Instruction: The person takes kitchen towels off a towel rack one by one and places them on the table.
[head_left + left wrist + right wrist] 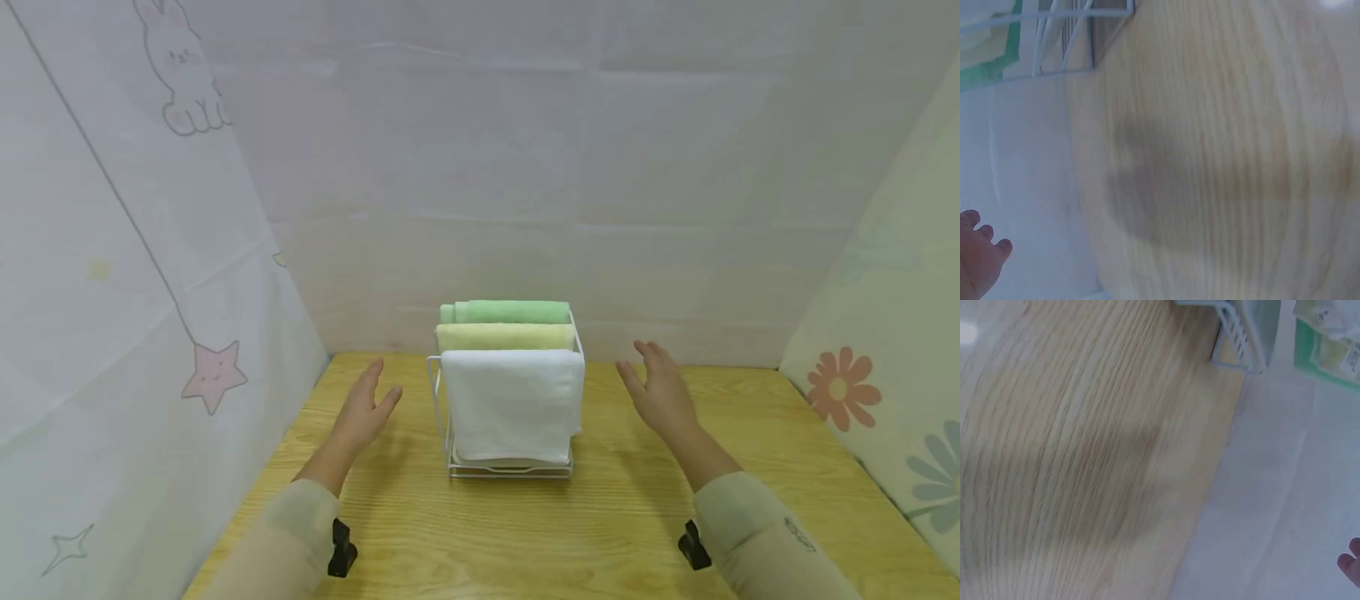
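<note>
A white wire rack [512,473] stands on the wooden table with three towels draped over its bars. The white towel [513,408] hangs in front, the yellow towel [505,337] behind it, and the green towel [517,312] at the back. To the left of the rack my left hand [364,412] is held over the table, thumb apart from the fingers, holding nothing. My right hand [664,398] is on the other side, apart from the rack, its fingers spread and nothing in them. In the wrist views only fingertips show.
The wooden table [525,542] reaches back to a pale cloth backdrop [495,167]. Printed cloth walls stand at the left, with a pink star [215,377], and at the right, with a red flower [843,388]. A black strap clip [342,550] sits at each wrist.
</note>
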### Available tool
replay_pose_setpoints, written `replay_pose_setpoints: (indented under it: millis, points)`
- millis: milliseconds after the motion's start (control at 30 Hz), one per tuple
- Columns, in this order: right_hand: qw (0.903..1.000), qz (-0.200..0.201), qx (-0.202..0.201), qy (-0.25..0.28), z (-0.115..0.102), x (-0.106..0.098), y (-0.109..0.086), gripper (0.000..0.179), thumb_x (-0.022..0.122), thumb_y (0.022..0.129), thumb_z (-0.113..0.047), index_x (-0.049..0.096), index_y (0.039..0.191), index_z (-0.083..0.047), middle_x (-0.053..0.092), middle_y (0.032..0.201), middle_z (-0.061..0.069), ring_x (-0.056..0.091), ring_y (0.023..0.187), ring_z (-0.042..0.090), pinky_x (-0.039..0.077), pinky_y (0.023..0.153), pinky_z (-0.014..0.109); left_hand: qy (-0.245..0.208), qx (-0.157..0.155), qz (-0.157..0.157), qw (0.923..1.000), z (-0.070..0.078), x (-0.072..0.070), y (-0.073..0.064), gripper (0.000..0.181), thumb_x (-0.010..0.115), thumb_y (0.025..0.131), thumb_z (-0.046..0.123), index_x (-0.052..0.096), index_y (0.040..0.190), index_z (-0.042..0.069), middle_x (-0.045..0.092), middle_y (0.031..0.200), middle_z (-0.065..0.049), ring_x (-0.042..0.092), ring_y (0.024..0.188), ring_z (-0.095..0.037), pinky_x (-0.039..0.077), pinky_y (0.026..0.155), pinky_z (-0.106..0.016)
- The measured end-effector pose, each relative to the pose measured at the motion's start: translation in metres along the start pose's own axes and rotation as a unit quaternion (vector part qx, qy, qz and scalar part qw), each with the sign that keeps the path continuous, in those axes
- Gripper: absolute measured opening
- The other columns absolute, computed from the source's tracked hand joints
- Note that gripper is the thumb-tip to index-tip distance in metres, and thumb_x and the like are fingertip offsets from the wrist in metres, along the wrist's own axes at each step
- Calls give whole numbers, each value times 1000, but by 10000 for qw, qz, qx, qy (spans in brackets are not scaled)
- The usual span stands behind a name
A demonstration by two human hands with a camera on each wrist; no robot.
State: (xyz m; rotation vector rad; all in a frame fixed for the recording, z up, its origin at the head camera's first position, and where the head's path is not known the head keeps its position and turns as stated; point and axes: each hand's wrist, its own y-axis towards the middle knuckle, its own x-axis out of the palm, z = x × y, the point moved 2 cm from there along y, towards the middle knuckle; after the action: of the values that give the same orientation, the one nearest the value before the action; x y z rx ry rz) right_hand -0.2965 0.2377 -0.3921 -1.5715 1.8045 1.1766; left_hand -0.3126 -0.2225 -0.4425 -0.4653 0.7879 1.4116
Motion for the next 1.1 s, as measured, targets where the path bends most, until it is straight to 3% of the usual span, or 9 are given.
replay_pose_setpoints:
  millis: [300,533,733,1100]
  points:
    - [9949,-11,-217,980,-29,0,-8,65,41,104,-46,33,149,0,31,155,25,26,143,47,29,114,67,-1141,-197,-378,9926,9,39,-28,78,51,101,45,9,158,12,12,165,-17,16,146,-49,24,116,-67]
    - [9887,114,-515,1405,-56,-8,-14,58,41,105,-43,39,146,-3,38,151,23,35,139,43,41,106,65,-2214,-202,-69,9750,9,69,-49,76,68,93,28,28,152,6,34,157,-18,33,143,-40,29,119,-57]
    - [9818,239,-845,1685,-80,-15,-19,50,45,104,-37,44,143,-5,43,147,21,40,134,43,40,106,67,-2589,-418,96,9650,8,94,-65,66,69,92,20,38,146,-1,46,147,-24,47,132,-42,41,111,-55]
    - [9775,365,-1171,1715,-100,-21,-22,46,49,104,-31,47,140,-2,45,146,19,39,137,40,35,110,66,-3418,-347,262,9388,13,117,-67,61,70,89,7,42,142,-6,51,142,-26,50,130,-41,49,107,-42]
